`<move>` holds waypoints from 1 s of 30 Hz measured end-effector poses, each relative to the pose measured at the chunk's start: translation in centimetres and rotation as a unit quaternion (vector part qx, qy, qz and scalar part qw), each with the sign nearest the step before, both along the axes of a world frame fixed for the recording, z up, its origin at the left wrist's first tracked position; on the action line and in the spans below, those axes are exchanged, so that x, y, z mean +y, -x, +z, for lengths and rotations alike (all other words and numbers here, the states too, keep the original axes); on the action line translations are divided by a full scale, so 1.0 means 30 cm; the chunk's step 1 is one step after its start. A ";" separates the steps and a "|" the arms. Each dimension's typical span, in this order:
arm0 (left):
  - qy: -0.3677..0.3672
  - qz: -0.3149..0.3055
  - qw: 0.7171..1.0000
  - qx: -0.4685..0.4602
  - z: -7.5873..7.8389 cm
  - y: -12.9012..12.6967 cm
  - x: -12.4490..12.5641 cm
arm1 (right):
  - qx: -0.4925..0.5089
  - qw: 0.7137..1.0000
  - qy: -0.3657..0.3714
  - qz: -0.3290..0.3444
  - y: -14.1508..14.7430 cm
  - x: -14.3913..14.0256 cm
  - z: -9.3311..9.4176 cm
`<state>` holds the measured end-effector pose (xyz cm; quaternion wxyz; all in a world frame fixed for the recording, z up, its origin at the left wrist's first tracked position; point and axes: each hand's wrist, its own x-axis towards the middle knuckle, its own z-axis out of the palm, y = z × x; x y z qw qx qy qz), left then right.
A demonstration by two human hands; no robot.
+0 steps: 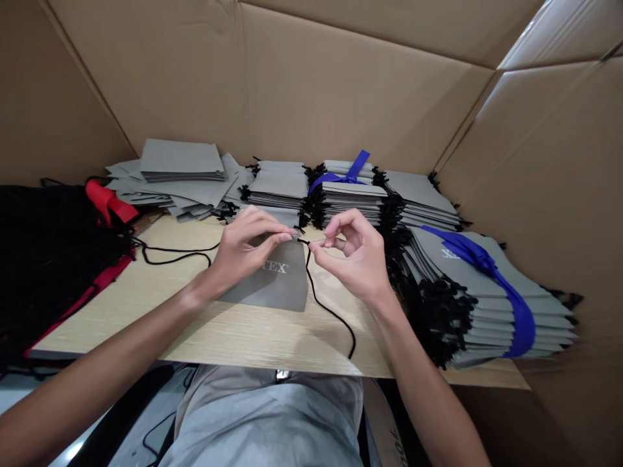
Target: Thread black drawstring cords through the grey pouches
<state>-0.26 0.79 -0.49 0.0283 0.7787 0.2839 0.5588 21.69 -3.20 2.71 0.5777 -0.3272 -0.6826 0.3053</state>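
Note:
A flat grey drawstring pouch (pixel 265 293) with white lettering lies on the table in front of me. My left hand (pixel 246 245) is closed at its upper right corner, thumb and fingers pinching the edge. Just to the right, my right hand (pixel 357 259) pinches a black cord (pixel 318 299) close to that corner. One length of the cord hangs from there and curves over the table toward me. More black cord (pixel 178 251) trails out to the left of my left hand. My fingertips partly hide where cord and pouch meet.
Loose grey pouches (pixel 180 161) lie piled at the back left. Corded stacks (pixel 282 181) stand at the back, and a bundle tied with blue ribbon (pixel 523 324) lies at right. A heap of black cords (pixel 53 253) fills the left side. Cardboard walls (pixel 350 84) enclose the table (pixel 233 334).

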 end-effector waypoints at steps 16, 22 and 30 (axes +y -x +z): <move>0.002 0.001 1.000 0.016 -0.008 -0.003 0.000 | -0.117 0.992 -0.042 -0.015 -0.045 0.036 -0.015; 0.071 -0.015 0.997 -0.017 -0.046 -0.018 -0.009 | -0.122 0.992 0.025 0.008 -0.008 0.054 -0.074; 0.125 0.053 0.991 0.015 -0.020 0.046 0.045 | -0.047 0.994 0.064 -0.071 -0.063 0.117 -0.083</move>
